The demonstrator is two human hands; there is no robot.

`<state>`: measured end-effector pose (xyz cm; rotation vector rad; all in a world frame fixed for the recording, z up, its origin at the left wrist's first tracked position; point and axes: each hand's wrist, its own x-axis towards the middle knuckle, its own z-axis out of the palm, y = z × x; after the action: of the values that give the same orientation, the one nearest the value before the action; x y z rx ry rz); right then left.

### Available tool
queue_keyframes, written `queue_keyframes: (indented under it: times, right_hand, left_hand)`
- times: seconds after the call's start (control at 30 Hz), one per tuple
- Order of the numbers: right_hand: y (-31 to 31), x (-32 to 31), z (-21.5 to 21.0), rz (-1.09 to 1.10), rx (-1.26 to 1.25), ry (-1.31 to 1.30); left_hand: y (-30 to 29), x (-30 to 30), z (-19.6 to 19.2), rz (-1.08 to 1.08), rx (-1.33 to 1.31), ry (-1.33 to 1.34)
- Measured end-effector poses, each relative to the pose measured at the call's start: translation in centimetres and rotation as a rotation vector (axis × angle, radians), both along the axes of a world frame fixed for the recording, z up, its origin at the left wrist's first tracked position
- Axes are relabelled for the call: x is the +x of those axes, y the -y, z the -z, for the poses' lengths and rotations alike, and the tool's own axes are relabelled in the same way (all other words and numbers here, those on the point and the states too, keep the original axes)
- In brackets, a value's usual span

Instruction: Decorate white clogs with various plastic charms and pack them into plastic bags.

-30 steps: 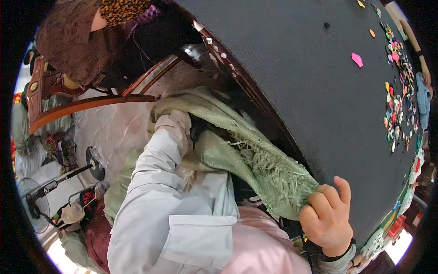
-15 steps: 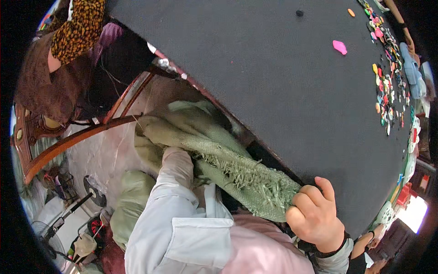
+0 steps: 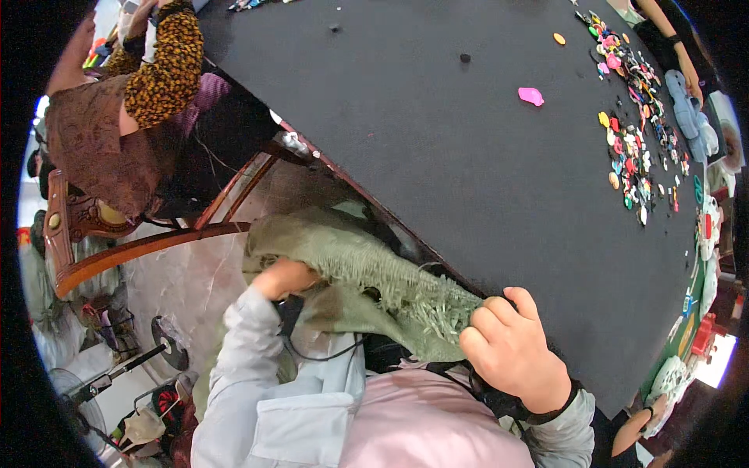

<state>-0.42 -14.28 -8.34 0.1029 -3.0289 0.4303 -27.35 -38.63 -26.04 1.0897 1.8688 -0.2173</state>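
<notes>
At the near edge of the round, black-topped bench (image 3: 437,140), a sage-green fringed woven scarf (image 3: 367,269) is stretched across the person's lap, just below the bench rim. The right hand (image 3: 511,355) is closed in a fist around the scarf's fringed end, knuckles up, right against the bench edge. The left hand (image 3: 285,277) grips the other part of the cloth, fingers buried in its folds, so it looks closed on the fabric, though the fingertips are hidden. Between the two hands the scarf runs fairly taut, with a looser fold hanging down toward the pale grey jacket sleeve (image 3: 250,366). To handle the cloth well here, I would judge that both hands should keep an even pull so the fringe does not bunch, and keep it off the bench edge where the tassels could snag. Farther across the bench lie a scatter of small, many-coloured plastic pieces (image 3: 632,148) and a single pink piece (image 3: 530,96), well apart from the scarf. Another person in a leopard-print sleeve (image 3: 160,70) sits by a wooden chair (image 3: 117,249) on the left.
</notes>
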Motion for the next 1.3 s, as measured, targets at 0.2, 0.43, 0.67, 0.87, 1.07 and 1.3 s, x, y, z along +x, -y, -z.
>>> queue_keyframes:
  times: [0.2, 0.43, 0.67, 0.87, 1.07, 1.3]
  right_hand:
    - [-0.3, 0.6, 0.9, -0.02, 0.06, -0.073]
    - [0.9, 0.7, 0.7, -0.044, 0.052, -0.105]
    - [0.4, 3.2, 1.2, 0.012, 0.068, 0.034]
    - [1.5, 5.4, 0.0, 0.088, 0.072, -0.036]
    - [1.6, 5.0, 0.1, 0.082, 0.069, 0.064]
    - [1.3, 3.6, -0.3, -0.122, -0.093, -0.074]
  left_hand:
    - [1.4, 0.6, -19.1, -0.215, 0.662, 0.349]
    - [-2.8, 3.1, -31.4, -0.638, 1.369, 0.428]
    - [-6.0, -0.8, -40.0, -1.076, 2.177, 0.505]
    - [-19.9, -4.3, -28.3, -0.069, 1.796, -1.149]
    - [-21.9, -1.6, -20.9, -0.37, 1.566, -0.117]
    - [-12.9, -1.4, -21.6, -0.286, 1.57, -0.259]
